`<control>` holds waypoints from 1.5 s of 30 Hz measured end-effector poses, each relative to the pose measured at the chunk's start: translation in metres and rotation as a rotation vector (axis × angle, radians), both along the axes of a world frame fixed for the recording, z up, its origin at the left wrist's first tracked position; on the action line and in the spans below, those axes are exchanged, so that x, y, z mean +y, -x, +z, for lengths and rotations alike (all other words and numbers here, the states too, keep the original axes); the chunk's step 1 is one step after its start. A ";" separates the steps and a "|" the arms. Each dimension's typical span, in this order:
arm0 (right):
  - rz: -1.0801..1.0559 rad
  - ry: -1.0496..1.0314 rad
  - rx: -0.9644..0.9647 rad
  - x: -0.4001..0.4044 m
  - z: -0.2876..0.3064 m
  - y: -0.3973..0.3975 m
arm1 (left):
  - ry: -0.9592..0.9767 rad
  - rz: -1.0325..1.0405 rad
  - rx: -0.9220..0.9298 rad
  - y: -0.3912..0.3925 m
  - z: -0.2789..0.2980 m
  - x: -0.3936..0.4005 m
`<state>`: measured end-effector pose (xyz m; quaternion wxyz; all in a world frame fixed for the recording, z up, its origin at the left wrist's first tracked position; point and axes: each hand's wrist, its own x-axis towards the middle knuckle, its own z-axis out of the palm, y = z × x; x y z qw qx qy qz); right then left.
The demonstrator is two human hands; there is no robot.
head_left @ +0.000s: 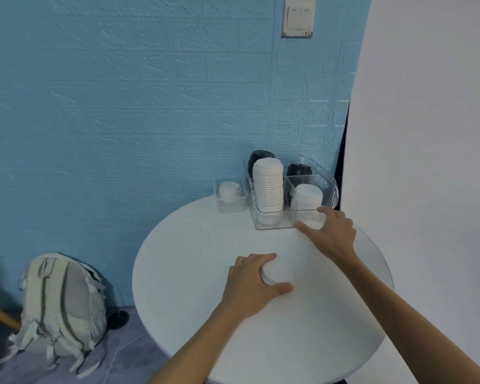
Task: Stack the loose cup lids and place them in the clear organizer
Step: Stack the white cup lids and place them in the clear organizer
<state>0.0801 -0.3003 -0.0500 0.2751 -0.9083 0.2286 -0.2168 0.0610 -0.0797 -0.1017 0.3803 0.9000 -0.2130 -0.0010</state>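
Landmark: clear organizer (272, 221), at the far edge of a round white table (194, 273), against a blue wall (122, 106).

Left hand (250, 281): on the table, well nearer the viewer than the organizer. Fingers curled over a white lid (279, 273); fingers along the lid's far rim, thumb on its near rim, the lid lying flat between them.

Right hand (334, 234): at the organizer's front right corner. Fingers spread and fairly straight; one fingertip on the front wall's top edge, thumb low beside the wall. A second lid (315, 224) lies between thumb and fingers; whether it is pinched cannot be told.

Inside the organizer: tall white stack (268, 187) front left, shorter white stack (308, 196) front right, black stacks (261, 156) behind.

Left of the organizer, just beside it: small clear box (231, 203) holding white lids.

Floor, well left of the organizer: backpack (61, 309).
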 end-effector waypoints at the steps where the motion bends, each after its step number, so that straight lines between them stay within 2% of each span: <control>1: 0.001 -0.003 0.055 -0.004 -0.003 -0.005 | 0.002 0.000 0.004 0.000 0.000 0.000; 4: 0.069 -0.054 0.151 -0.010 -0.012 -0.012 | 0.001 -0.001 0.008 -0.001 0.001 0.000; 22: 0.351 -0.028 0.201 -0.009 -0.031 0.031 | 0.046 0.018 0.031 -0.001 0.000 0.002; 26: 0.324 -0.030 0.027 0.004 -0.022 0.042 | 0.044 0.013 0.034 -0.001 0.001 0.002; 28: 0.386 -0.092 -0.054 0.021 -0.014 0.051 | 0.045 0.012 0.042 -0.001 0.001 0.002; 30: 0.501 -0.110 -0.029 0.037 -0.011 0.061 | 0.066 0.020 0.080 -0.003 0.000 0.002; 34: 0.666 0.035 0.109 0.056 -0.026 0.070 | 0.141 0.013 0.118 -0.007 -0.005 0.003; 38: 0.680 0.129 0.192 0.060 -0.039 0.071 | 0.131 -0.015 0.068 -0.006 -0.005 0.005; 45: 0.698 0.009 0.171 0.057 -0.037 0.068 | 0.097 -0.030 -0.012 -0.003 -0.003 0.002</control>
